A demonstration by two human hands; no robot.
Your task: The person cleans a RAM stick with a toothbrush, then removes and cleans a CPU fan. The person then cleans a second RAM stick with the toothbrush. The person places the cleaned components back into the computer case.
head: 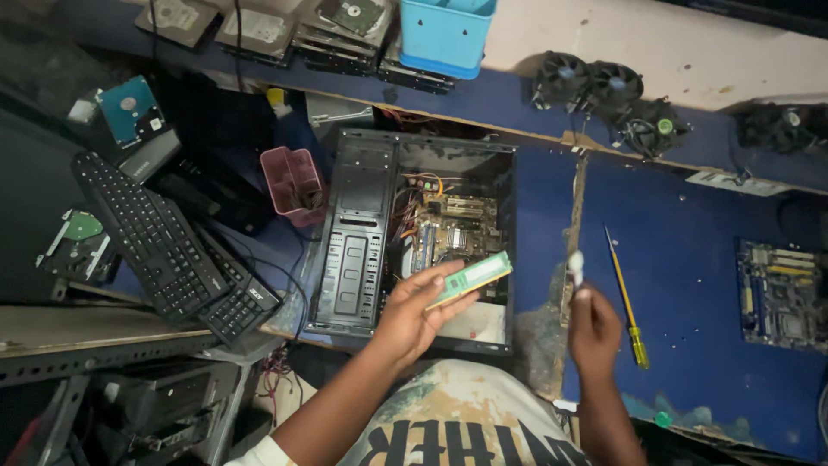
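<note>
Two hands are up over the bench. The left hand [414,315] grips a green memory stick [470,278], with the fingers curled under it and the thumb on top. The stick pokes out to the right of those fingers and tilts up a little, so its long side runs from lower left to upper right. It hangs just above the near edge of the open computer case [414,237], and the board [448,229] inside lies up and away from the fingertips. The right hand [593,326] is closed around a small white thing [575,266], maybe an eraser, which sticks up from its fingers. The stick is a short way to the left of that hand, not touching it. The left hand is the one nearer the case. A yellow screwdriver [625,298] lies just right of the right hand, and a keyboard [147,233] sits far to the left.
</note>
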